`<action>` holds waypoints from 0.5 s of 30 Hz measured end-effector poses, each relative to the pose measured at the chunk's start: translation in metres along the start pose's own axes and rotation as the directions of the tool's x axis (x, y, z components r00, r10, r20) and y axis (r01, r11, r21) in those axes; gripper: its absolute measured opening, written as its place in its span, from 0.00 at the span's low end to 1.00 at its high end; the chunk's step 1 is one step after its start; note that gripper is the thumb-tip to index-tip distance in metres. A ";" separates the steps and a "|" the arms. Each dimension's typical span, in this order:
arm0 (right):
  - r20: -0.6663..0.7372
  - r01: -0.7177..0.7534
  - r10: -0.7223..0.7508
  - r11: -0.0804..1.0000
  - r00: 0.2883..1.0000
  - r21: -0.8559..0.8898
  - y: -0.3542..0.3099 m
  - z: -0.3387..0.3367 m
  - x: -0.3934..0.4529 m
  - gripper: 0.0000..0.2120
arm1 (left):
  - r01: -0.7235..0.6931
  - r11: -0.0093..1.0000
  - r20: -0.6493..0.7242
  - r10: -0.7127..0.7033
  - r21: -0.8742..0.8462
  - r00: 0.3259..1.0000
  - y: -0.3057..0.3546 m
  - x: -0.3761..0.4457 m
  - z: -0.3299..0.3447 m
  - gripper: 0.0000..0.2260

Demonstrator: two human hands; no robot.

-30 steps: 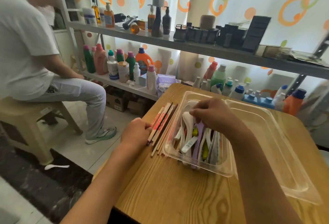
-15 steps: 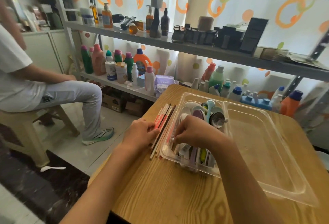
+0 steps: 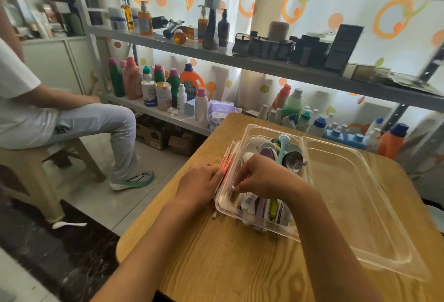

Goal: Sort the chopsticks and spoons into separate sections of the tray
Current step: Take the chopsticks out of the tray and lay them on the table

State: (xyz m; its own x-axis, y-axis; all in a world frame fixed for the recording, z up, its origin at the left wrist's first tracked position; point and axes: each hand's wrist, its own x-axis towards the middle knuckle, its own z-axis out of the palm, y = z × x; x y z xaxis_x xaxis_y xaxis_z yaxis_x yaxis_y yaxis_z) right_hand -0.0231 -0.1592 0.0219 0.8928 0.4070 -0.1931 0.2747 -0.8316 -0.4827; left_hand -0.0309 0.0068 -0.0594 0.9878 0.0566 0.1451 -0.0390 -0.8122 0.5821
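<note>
On the light wooden counter (image 3: 240, 265) sits a clear plastic tray (image 3: 360, 217) divided into two sections: the left one holds a pile of spoons (image 3: 276, 155) in white, purple, pale blue and shiny metal, lying lengthwise, while the wider right section shows only bare plastic. A bundle of long wooden chopsticks with red printed wrappers (image 3: 227, 160) lies on the counter just beside the tray's left wall, parallel to it. The left hand (image 3: 199, 185) rests flat on the counter with its fingers stretched against the bundle's near part, its grip spread. The right hand (image 3: 260, 178) reaches into the left section over the spoon handles, its fingers curled at the tray's left wall, pinching something pale and thin; what it is cannot be told. A white plastic spoon (image 3: 68, 224) lies on the dark floor.
</note>
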 end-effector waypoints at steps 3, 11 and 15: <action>0.003 0.011 -0.011 1.000 1.000 -0.016 -0.001 0.001 0.001 0.04 | -0.005 0.998 -0.003 0.005 -0.062 1.000 -0.002 0.001 -0.002 0.14; 0.023 -0.039 0.040 0.998 0.999 -0.056 -0.007 0.012 0.002 0.06 | 0.029 0.985 -0.008 -0.031 -0.172 0.999 -0.005 -0.001 -0.008 0.13; 0.046 -0.084 0.091 0.988 0.995 -0.127 -0.009 0.016 0.006 0.07 | 0.068 0.964 -0.056 -0.086 -0.259 0.995 -0.009 -0.005 -0.011 0.13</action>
State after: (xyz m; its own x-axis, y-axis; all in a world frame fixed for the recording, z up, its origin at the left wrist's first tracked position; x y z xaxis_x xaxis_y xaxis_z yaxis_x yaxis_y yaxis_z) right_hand -0.0254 -0.1434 0.0117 0.8968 0.3468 -0.2748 0.2415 -0.9040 -0.3527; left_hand -0.0372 0.0196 -0.0566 0.9776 0.1582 0.1391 -0.0089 -0.6285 0.7777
